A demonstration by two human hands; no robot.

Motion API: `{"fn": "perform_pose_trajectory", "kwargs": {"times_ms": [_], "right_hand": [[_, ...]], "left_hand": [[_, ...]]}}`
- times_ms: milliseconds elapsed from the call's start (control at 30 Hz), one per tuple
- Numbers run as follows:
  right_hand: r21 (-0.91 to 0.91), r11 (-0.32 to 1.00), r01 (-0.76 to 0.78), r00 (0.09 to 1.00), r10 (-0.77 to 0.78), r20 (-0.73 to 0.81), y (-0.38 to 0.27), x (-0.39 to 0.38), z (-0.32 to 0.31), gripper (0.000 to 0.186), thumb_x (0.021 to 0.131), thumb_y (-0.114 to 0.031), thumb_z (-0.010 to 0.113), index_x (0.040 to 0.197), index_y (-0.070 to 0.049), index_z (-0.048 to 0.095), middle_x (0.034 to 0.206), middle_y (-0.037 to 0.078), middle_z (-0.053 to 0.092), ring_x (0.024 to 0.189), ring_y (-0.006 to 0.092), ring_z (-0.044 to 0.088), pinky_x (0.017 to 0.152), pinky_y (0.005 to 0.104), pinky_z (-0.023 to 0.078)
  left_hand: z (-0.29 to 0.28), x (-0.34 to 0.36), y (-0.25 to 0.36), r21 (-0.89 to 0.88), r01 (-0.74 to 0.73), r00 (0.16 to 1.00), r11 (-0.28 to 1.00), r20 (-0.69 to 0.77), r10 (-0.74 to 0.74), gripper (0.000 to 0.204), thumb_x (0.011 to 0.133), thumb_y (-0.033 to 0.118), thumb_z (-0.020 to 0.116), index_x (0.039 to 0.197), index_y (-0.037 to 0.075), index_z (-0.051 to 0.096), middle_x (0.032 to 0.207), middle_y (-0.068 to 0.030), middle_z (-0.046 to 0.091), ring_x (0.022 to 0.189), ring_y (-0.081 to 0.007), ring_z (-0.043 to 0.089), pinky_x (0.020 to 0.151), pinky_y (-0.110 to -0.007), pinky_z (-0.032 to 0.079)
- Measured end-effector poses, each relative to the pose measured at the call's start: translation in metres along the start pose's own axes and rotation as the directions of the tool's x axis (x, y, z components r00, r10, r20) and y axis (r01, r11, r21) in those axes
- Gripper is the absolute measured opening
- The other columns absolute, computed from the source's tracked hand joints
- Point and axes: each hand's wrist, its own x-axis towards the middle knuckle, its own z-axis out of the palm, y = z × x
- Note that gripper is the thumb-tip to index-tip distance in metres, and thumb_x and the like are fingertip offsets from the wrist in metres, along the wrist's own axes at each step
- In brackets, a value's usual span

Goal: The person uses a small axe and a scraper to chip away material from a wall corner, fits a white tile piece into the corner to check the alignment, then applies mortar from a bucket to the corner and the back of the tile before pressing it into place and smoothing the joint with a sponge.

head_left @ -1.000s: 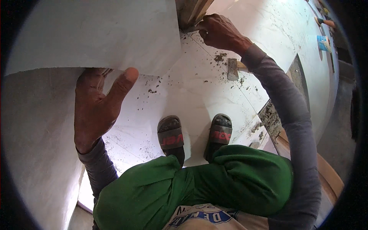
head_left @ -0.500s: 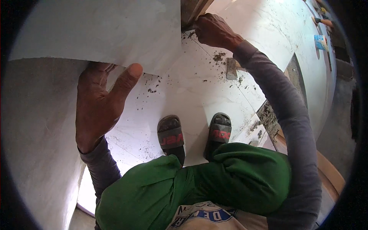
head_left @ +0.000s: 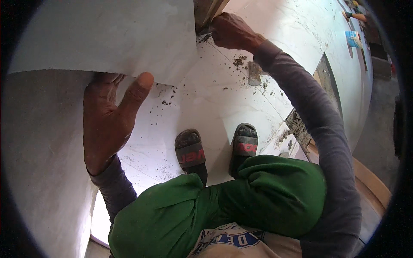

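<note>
A large pale grey tile (head_left: 107, 34) fills the upper left, its lower edge hanging over a grey wall (head_left: 38, 150). My left hand (head_left: 107, 120) is at that edge, thumb on the outer side, fingers passing behind where the tile hides them. Beyond the tile's right edge, my right hand (head_left: 234, 32) is closed beside the foot of a wooden door frame (head_left: 208, 13). Whatever its fingers hold is hidden. On the floor below my right wrist lies a hammer (head_left: 254, 74), its handle partly covered by my sleeve.
Dirt crumbs (head_left: 239, 62) dot the white tiled floor (head_left: 215, 103) around my sandals (head_left: 190, 148). To the right are an open patch of rough mortar (head_left: 299, 127) and a curved wooden piece (head_left: 370, 185). Farther off stand a blue-and-white bucket (head_left: 353, 39) and another person's hand (head_left: 346, 15).
The view has shifted slightly, moving the tile, hammer and bucket a little leftward in the picture. Both hands keep nearly the same places and poses.
</note>
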Motion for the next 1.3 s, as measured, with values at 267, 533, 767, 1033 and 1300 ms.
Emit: {"fn": "perform_pose_trajectory", "kwargs": {"times_ms": [267,533,767,1033,1300], "right_hand": [[0.056,0.998,0.023,0.999,-0.020,-0.043,-0.014,0.019,-0.024,0.012,0.074,-0.008,0.067,0.081,0.001,0.069,0.083,0.021,0.068,0.083,0.0408,0.069,0.073,0.0491,0.056],[-0.027,0.999,-0.043,0.998,0.045,0.046,-0.001,0.002,-0.011,0.015,0.078,-0.010,0.068,0.087,0.001,0.071,0.081,0.022,0.068,0.081,0.0396,0.070,0.073,0.0492,0.057],[-0.009,0.991,-0.136,0.990,0.136,0.044,0.022,-0.009,-0.004,0.015,0.071,-0.008,0.066,0.082,0.001,0.069,0.075,0.020,0.069,0.069,0.0326,0.070,0.059,0.0463,0.054],[-0.126,0.986,-0.107,0.933,0.144,0.331,0.028,-0.070,-0.042,0.014,0.075,-0.011,0.074,0.080,-0.001,0.067,0.074,0.014,0.066,0.065,0.0285,0.063,0.060,0.0475,0.054],[-0.081,0.996,-0.039,0.999,0.038,-0.020,0.062,-0.056,-0.022,0.022,0.078,-0.016,0.073,0.093,-0.001,0.070,0.082,0.019,0.070,0.079,0.0379,0.070,0.068,0.0481,0.058]], "left_hand": [[-0.016,-0.005,0.018,0.047,0.058,0.997,0.997,-0.046,-0.055,0.046,0.097,0.030,0.078,0.130,0.000,0.066,0.126,-0.0193,0.069,0.125,-0.0291,0.063,0.114,-0.044,0.042],[0.002,0.002,-0.002,-0.060,-0.044,0.999,0.997,-0.028,0.043,0.045,0.097,0.032,0.078,0.125,-0.001,0.066,0.120,-0.0208,0.070,0.120,-0.0302,0.065,0.111,-0.043,0.044],[0.015,0.006,0.007,-0.033,-0.048,0.996,0.998,-0.082,0.045,0.043,0.097,0.031,0.078,0.123,-0.002,0.067,0.120,-0.0168,0.071,0.114,-0.0268,0.067,0.106,-0.042,0.048],[0.028,0.019,0.022,0.102,-0.038,0.953,0.994,-0.297,0.067,0.053,0.094,0.046,0.080,0.115,-0.002,0.072,0.111,-0.0147,0.075,0.103,-0.0250,0.066,0.100,-0.042,0.047],[0.045,0.026,0.021,0.000,-0.160,0.845,0.987,-0.516,0.137,0.068,0.091,0.040,0.084,0.134,-0.005,0.058,0.132,-0.0184,0.065,0.113,-0.0283,0.066,0.108,-0.044,0.050]]}}
